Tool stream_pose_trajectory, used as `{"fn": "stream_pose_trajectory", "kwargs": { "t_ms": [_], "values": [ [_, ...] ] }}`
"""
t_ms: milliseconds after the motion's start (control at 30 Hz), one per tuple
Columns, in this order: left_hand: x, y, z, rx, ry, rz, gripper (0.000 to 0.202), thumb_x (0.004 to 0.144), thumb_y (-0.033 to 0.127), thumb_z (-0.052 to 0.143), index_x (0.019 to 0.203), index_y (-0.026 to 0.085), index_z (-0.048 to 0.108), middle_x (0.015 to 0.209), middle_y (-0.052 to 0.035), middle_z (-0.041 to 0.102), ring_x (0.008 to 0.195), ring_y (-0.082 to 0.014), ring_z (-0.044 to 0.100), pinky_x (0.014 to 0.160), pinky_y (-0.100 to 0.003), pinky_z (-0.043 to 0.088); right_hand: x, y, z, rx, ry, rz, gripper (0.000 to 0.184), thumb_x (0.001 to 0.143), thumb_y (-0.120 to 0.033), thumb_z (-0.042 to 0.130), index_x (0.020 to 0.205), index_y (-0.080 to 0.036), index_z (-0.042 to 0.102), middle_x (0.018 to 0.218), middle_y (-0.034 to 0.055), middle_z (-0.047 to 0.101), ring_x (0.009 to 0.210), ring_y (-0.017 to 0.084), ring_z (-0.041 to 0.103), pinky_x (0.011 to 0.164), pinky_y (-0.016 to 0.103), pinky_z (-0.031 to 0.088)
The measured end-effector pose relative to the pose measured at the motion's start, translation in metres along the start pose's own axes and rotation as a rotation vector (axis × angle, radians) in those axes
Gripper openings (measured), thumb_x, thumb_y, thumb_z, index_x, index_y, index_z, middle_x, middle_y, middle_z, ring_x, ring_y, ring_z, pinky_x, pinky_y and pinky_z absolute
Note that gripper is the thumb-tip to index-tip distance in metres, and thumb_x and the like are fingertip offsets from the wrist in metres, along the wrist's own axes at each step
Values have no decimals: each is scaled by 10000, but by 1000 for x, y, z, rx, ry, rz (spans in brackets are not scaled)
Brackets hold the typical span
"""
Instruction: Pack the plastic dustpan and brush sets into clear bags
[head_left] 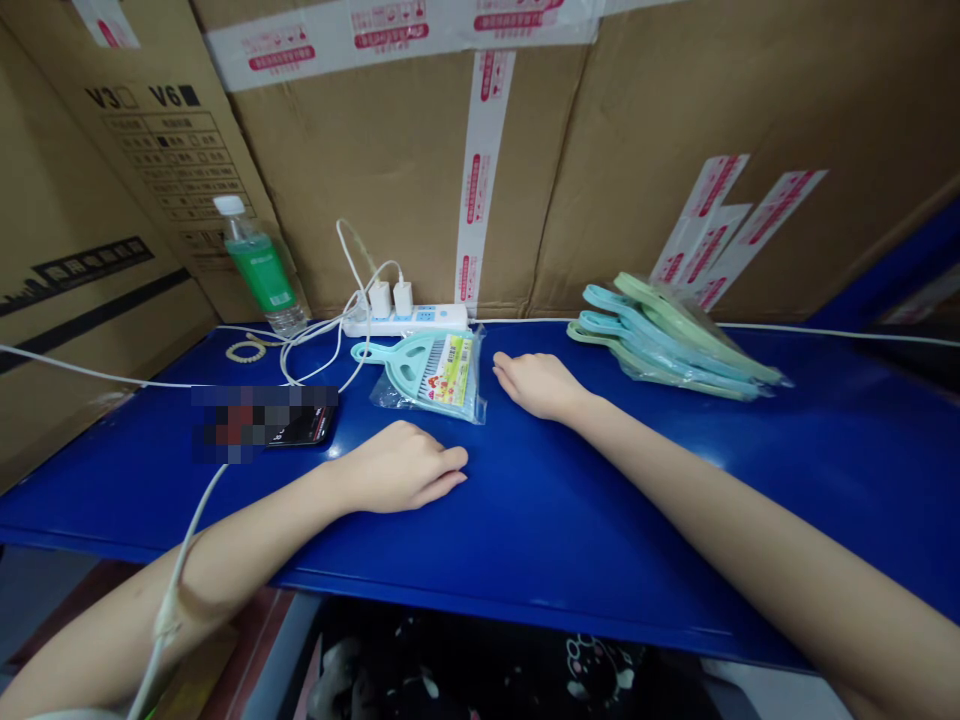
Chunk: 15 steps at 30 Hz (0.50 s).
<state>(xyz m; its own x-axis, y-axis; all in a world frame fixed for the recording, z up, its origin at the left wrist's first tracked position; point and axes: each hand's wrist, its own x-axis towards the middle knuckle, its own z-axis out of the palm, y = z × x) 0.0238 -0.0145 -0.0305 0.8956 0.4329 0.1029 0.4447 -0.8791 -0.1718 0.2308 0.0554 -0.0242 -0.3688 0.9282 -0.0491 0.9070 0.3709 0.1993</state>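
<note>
My left hand (pixel 407 466) rests on the blue tabletop in a loose fist, thumb pointing right, with nothing showing in it. Just beyond it lies a mint-green mini dustpan and brush set (pixel 442 375) in a clear plastic bag with a yellow label. To the right of that bag, a small gap away, my right hand (pixel 538 386) lies on the table, its fingers curled closed and nothing visible in them. Farther right is a stack of bagged green and light-blue dustpans (pixel 667 335), apart from my right hand.
A phone (pixel 304 425) lies left of my left hand, a white cable (pixel 180 570) crossing my forearm. Behind stand a power strip (pixel 442 319) with chargers and a bottle (pixel 262 270). A beaded bracelet (pixel 246 349) lies nearby. Cardboard (pixel 360 150) walls the table's back.
</note>
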Motion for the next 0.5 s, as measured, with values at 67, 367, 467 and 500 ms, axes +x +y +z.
{"fn": "stream_pose_trajectory", "kwargs": {
  "t_ms": [67, 367, 467, 500],
  "values": [
    [0, 0, 0, 0, 0, 1, 238, 949, 269, 428, 731, 191, 480, 515, 42, 513, 458, -136, 500, 470, -268, 287, 0, 0, 0, 0, -3, 1, 382, 976, -266, 207, 1167, -137, 512, 974, 181, 701, 931, 306, 665, 675, 338, 394],
    [0, 0, 1, -14, 18, 10, 237, 946, 262, 434, 723, 191, 473, 514, 39, 512, 456, -137, 490, 468, -267, 280, -1, -1, -2, -2, -11, 4, 384, 975, -262, 202, 1170, -136, 508, 979, 186, 700, 937, 304, 663, 679, 340, 394],
    [0, 0, 2, -15, 24, 10, 243, 949, 261, 427, 721, 191, 470, 512, 38, 512, 455, -136, 488, 468, -266, 274, -1, -1, -2, -3, -11, 4, 384, 975, -264, 202, 1167, -136, 509, 977, 183, 701, 939, 302, 662, 679, 337, 393],
    [0, 0, 1, -15, 26, 11, 243, 949, 261, 426, 721, 191, 470, 512, 38, 512, 454, -136, 488, 468, -266, 273, -1, -1, -2, -3, -11, 5, 384, 975, -265, 202, 1167, -137, 509, 978, 182, 701, 940, 301, 663, 679, 336, 394]
  ]
}}
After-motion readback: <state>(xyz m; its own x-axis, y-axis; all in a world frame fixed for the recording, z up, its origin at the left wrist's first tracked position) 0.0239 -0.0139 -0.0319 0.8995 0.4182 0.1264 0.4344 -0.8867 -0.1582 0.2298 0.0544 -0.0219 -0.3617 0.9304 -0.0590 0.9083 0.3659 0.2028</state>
